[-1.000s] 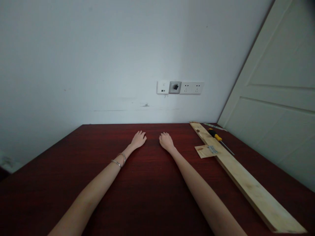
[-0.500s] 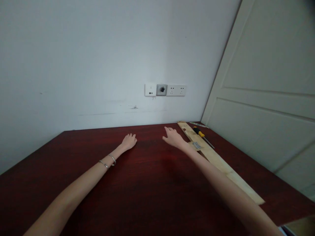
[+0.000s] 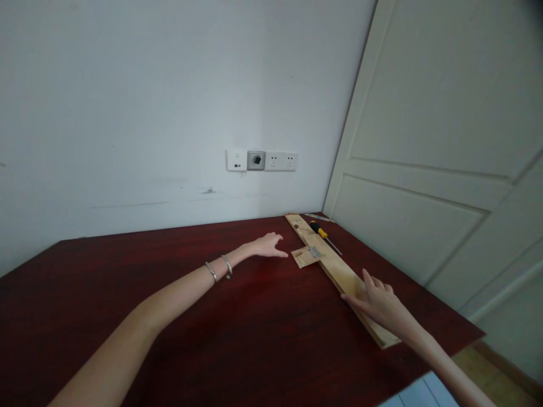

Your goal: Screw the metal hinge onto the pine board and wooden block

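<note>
A long pale wooden board (image 3: pixel 339 270) lies lengthwise on the right part of the dark red table. On its left side, a small wooden piece (image 3: pixel 302 258) sits against it, with a metal hinge-like fitting (image 3: pixel 314 252) where the two meet. My left hand (image 3: pixel 267 245) hovers just left of that small piece, thumb and fingers apart, holding nothing. Over the near part of the board is my right hand (image 3: pixel 377 298), thumb and fingers spread; whether it touches the wood I cannot tell.
Right of the board lies a screwdriver (image 3: pixel 324 233) with a black and yellow handle. A thin marked strip (image 3: pixel 319 217) rests by the back corner. Wall sockets (image 3: pixel 280 161) are behind the table (image 3: pixel 190 316); a white panelled door (image 3: pixel 419 215) stands to the right.
The view has turned right. My left hand has moved right, close to the small wooden piece. My right hand has drawn back and right, over the board's near part.
</note>
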`<state>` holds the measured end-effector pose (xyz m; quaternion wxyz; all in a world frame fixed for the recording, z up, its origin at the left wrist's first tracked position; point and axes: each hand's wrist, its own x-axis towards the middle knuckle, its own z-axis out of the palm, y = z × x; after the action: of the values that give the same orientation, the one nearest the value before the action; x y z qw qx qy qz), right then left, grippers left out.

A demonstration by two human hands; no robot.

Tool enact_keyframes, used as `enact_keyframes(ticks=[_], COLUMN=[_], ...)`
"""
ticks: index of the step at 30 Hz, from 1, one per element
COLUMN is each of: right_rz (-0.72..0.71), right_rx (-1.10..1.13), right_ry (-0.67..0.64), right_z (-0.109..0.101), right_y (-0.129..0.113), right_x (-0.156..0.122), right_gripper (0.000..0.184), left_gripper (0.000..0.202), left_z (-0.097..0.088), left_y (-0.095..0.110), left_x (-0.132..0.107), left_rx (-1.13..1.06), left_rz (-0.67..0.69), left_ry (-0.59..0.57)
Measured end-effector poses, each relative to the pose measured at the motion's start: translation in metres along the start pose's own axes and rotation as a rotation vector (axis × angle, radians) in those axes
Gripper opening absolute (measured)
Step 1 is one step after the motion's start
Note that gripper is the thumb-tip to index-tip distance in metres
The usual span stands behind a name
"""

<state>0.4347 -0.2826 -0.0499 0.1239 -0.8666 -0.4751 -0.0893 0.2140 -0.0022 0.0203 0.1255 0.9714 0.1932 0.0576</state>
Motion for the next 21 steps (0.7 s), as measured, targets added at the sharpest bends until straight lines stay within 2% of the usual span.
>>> enact_keyframes(ticks=[3,5,8,11,15,21], right_rz=[-0.010,0.032,0.088,0.114,0.121,0.119], right_rx=[-0.014,-0.019,-0.011,0.028,0.092,0.142], right_ry=[-0.093,-0.134,-0.205,-0.254,-0.217,-0.142], right_z=[-0.003,-0.009,-0.015,-0.014,-0.006,-0.002], right_y=[-0.001,-0.005,-0.010,-0.008,-0.002,-0.001], right_x=[-0.002,0.001,0.008,0.015,0.019,0.016], right_gripper=[0.086,0.085,0.079,0.072,0.070,0.065], left_gripper=[0.092,0.098,0.098,0.097,0.095,0.069], left_z=[0.024,0.038,0.055,0.067,0.070,0.062], left_y=[0.029,0.042,0.050,0.050,0.047,0.045], left_x=[0.016,0.023,0.032,0.038,0.044,0.046], left_rx=[0.022,0.030,0.047,0.058,0.064,0.080], left_rz=[-0.004,-0.001,-0.005,-0.047,-0.079,-0.050], left_ry=[-0.023,-0.033,0.001,0.064,0.089,0.076])
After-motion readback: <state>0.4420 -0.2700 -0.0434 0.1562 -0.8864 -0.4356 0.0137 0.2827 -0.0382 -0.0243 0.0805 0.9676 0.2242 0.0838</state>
